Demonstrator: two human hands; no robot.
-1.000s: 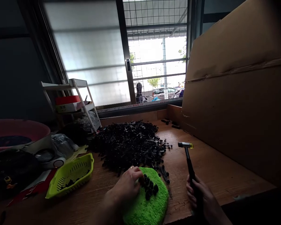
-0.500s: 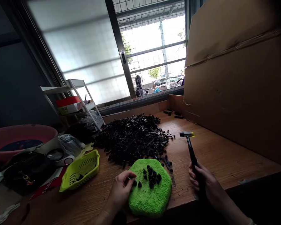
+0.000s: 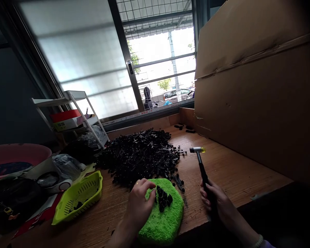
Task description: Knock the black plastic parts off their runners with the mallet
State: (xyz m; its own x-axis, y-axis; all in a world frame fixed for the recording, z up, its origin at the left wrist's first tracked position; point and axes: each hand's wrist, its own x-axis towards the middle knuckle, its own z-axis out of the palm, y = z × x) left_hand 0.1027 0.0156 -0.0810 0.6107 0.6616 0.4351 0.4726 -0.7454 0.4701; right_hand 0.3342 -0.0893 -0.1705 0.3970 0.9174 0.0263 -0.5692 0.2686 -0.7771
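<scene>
My right hand (image 3: 214,198) grips a small two-faced mallet (image 3: 203,168) by its black handle. Its metal head has a dark face and a yellow one and is raised over the table. My left hand (image 3: 142,203) is over the left part of a fuzzy bright green pad (image 3: 161,224), thumb and fingers curled together beside a cluster of small black parts (image 3: 164,199). What lies between those fingertips, if anything, is hidden. Behind the pad spreads a big heap of black plastic pieces (image 3: 139,155).
A yellow-green basket (image 3: 80,196) with a few black pieces stands at left. Beyond it are bags, a pink tub (image 3: 20,153) and a white shelf (image 3: 76,94). A big cardboard sheet (image 3: 248,113) walls the right. Several black pieces (image 3: 184,128) lie at the back of the wooden table.
The view has turned slightly right. My left hand has moved up and across the pad toward the cluster, covering where loose black parts showed. The mallet stays raised in my right hand.
</scene>
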